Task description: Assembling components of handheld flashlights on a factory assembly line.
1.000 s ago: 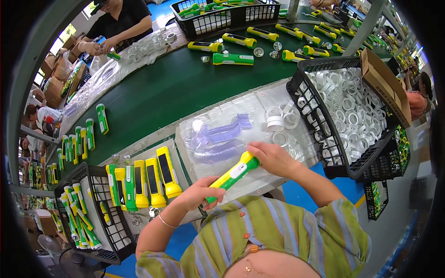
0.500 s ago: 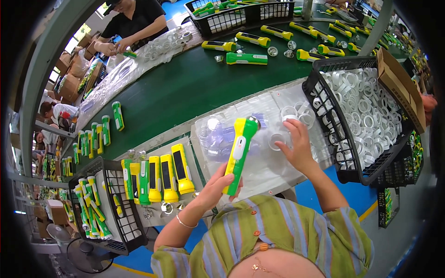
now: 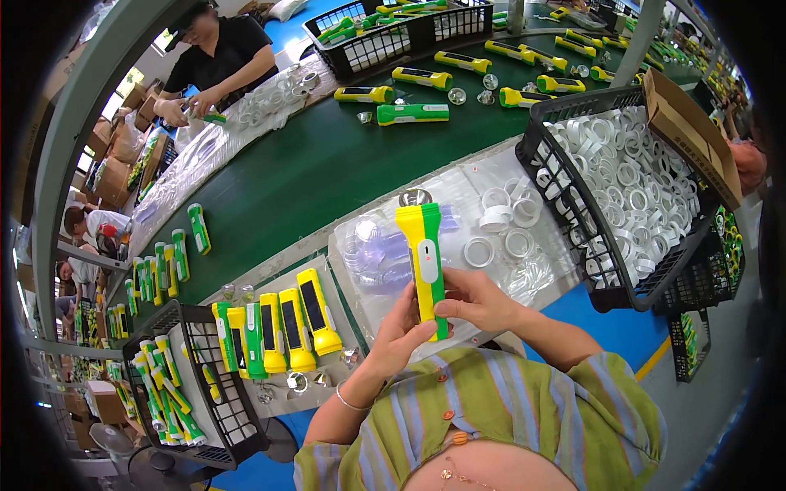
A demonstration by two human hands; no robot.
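Head view, looking down on an assembly bench. Both hands hold one yellow-and-green plastic flashlight (image 3: pixel 423 266) upright before the chest, its head end up and its white oval switch facing the camera. Left hand (image 3: pixel 399 334) wraps the lower body from the left; right hand (image 3: pixel 473 299) grips it from the right, fingers curled round the base. Behind the flashlight lies a clear plastic sheet (image 3: pixel 458 221) with white plastic rings (image 3: pixel 506 219) and a silver reflector cup (image 3: pixel 414 197), on the green conveyor belt (image 3: pixel 303 176). Finished yellow flashlights (image 3: pixel 288 327) lie in a row at lower left; a black wire basket of white rings (image 3: pixel 630 188) stands to the right. Judged step: checking or seating the body; a next move would require a steady upright grip.
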